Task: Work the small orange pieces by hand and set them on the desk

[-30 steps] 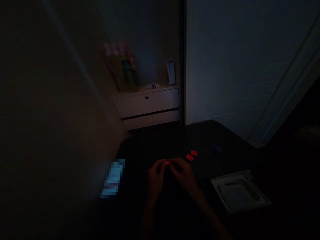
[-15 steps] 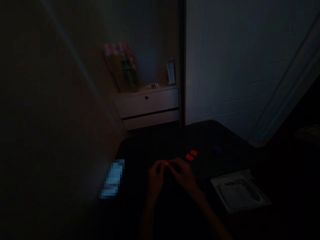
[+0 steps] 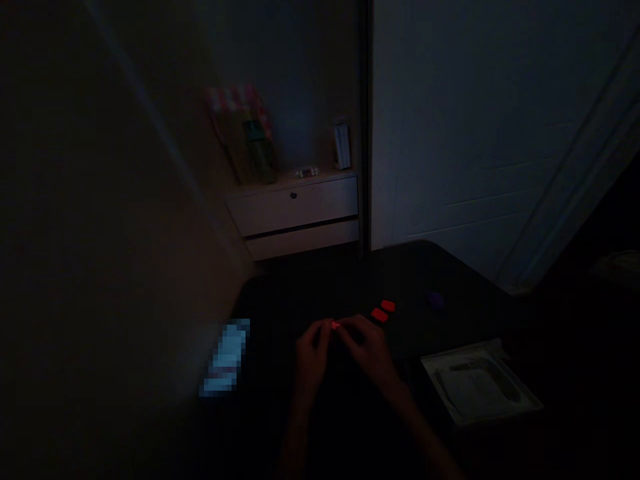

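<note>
In the dim head view, a small bright red piece shows between my fingertips above the dark table. It is too small and dark to tell its kind. My left hand pinches it from the left, thumb and finger together. From the other side my right hand pinches the same piece, and the fingertips of both hands nearly meet. Just beyond my right hand, two flat red rectangular pieces lie side by side, a nearer one and a farther one. A purple lump sits farther right.
A clear-looking package or tray lies at the right front. At the left is a lit, pixelated rectangle. Behind the table stands a drawer cabinet bearing a green bottle and white upright items. A pale door rises behind.
Both hands stay almost in place, with the red piece still pinched between them, shifted very slightly. The two flat red pieces and the purple lump have not moved. The picture is slightly darker.
</note>
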Motion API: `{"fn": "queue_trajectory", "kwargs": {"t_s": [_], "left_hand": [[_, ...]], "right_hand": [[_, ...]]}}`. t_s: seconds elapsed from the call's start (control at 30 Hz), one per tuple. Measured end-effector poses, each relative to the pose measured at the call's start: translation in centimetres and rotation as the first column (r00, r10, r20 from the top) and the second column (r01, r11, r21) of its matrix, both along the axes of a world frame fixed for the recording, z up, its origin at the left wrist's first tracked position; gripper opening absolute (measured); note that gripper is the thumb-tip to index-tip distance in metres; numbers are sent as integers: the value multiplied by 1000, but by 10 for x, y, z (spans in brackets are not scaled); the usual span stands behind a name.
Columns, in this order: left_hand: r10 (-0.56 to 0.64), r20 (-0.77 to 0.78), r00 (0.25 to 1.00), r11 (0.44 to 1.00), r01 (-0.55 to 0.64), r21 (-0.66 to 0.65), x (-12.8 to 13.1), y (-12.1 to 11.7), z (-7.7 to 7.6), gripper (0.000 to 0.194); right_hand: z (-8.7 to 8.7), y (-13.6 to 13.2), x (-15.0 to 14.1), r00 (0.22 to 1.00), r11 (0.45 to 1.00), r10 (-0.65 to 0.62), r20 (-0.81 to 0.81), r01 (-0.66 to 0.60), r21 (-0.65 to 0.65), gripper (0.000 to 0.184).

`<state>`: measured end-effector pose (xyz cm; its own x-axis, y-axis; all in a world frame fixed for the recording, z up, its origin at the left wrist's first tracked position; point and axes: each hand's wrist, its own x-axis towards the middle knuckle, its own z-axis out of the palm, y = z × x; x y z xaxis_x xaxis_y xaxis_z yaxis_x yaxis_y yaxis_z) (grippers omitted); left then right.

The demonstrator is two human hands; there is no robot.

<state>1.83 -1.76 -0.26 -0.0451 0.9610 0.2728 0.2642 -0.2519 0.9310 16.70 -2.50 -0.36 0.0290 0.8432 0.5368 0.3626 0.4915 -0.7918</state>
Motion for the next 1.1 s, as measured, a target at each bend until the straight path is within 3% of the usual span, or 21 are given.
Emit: {"fn": "queue_trajectory", "kwargs": {"t_s": [0.27,0.9,1.1], "left_hand": [[-48,127,991,997,54,-47,0,-1,1,33],[-20,99,995,999,25,-49,0,-1,0,28],[-66,118,991,997,69,-21,0,-2,2,34]], "right_hand": [[1,-1,1,1000,1000,-9,-25,8,-15,14],[0,-1,2,1000,1000,30,1,-30,8,12],[1,-1,1,1000,1000,-1,-13,0,-23,14]]}}
